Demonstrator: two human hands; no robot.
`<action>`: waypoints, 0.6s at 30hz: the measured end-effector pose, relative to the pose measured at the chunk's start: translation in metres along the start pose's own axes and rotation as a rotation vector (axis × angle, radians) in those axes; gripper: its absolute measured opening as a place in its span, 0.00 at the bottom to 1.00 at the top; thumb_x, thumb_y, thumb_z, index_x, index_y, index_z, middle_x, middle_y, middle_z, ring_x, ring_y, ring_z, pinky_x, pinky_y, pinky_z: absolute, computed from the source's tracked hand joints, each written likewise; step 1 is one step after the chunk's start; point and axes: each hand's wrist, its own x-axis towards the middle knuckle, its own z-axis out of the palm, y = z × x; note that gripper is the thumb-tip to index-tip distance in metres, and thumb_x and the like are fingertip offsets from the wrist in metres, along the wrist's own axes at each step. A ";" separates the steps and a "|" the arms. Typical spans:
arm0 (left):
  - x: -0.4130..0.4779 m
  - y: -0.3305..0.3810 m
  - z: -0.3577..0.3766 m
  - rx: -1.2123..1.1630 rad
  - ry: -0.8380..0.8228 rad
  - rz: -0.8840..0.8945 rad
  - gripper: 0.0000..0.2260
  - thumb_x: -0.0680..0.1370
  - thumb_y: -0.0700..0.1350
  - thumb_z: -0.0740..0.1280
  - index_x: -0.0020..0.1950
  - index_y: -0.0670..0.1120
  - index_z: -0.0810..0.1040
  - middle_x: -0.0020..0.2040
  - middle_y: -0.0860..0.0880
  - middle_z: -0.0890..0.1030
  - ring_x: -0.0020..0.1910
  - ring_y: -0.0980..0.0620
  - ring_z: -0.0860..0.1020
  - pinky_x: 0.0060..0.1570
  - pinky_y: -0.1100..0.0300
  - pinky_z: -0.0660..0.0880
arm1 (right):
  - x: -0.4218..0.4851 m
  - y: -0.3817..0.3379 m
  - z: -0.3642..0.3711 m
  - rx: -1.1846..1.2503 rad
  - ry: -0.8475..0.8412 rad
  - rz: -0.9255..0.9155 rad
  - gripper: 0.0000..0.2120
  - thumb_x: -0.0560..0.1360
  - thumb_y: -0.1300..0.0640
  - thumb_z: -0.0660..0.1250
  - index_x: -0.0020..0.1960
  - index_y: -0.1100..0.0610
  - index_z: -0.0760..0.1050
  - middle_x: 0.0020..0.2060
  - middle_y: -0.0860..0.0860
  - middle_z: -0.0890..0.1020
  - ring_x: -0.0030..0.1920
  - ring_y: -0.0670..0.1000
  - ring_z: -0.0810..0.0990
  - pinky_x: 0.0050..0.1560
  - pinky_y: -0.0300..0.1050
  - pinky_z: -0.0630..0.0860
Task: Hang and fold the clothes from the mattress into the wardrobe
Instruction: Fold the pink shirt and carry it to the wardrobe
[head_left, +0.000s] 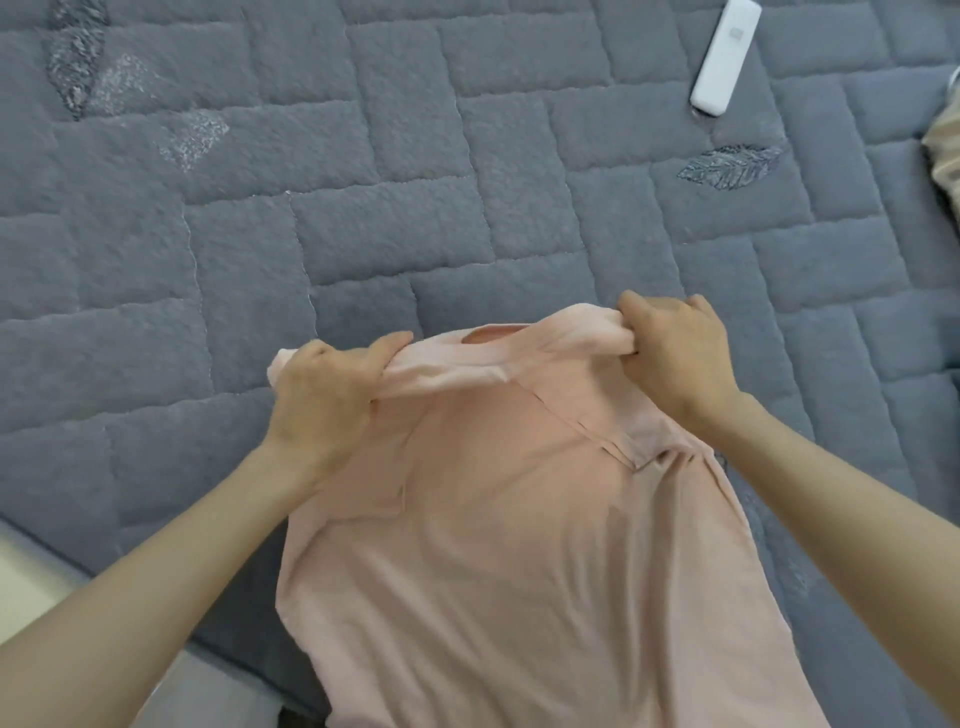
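Above mattress (363, 234), curled fingers (631, 306) around shirt (519, 519)

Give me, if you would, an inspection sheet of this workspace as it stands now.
Surface: grey quilted mattress with stitched leaf motifs.
Job's things: pink shirt, gripped at both shoulders, body trailing toward the person.
Clutter: white remote on the mattress at far right, apart from the shirt; beige cloth at the right edge, mostly out of view.
Grippers: left hand grips one shoulder of the shirt; right hand grips the other.
Cables: nothing seen.
Surroundings: the mattress edge and a pale strip at lower left; too little shows to tell what it is.
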 end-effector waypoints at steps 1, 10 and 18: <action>-0.011 0.007 -0.006 -0.006 0.037 0.035 0.21 0.64 0.32 0.63 0.53 0.45 0.84 0.21 0.49 0.71 0.20 0.47 0.66 0.31 0.63 0.56 | -0.013 0.001 -0.004 0.001 0.012 -0.032 0.08 0.61 0.64 0.54 0.34 0.53 0.58 0.23 0.53 0.70 0.23 0.57 0.65 0.33 0.43 0.55; -0.156 0.050 0.024 -0.060 -0.458 0.074 0.38 0.60 0.51 0.77 0.68 0.52 0.68 0.28 0.52 0.77 0.28 0.49 0.77 0.36 0.56 0.69 | -0.149 0.023 -0.001 0.062 -0.536 0.031 0.12 0.67 0.60 0.68 0.48 0.53 0.70 0.47 0.47 0.73 0.47 0.55 0.74 0.33 0.44 0.66; -0.141 0.066 0.017 -0.244 -0.127 -0.152 0.19 0.80 0.54 0.53 0.53 0.46 0.79 0.56 0.45 0.76 0.52 0.42 0.75 0.54 0.48 0.67 | -0.136 -0.022 -0.019 0.037 -0.483 0.049 0.13 0.74 0.42 0.62 0.42 0.51 0.75 0.50 0.48 0.78 0.53 0.56 0.75 0.49 0.48 0.69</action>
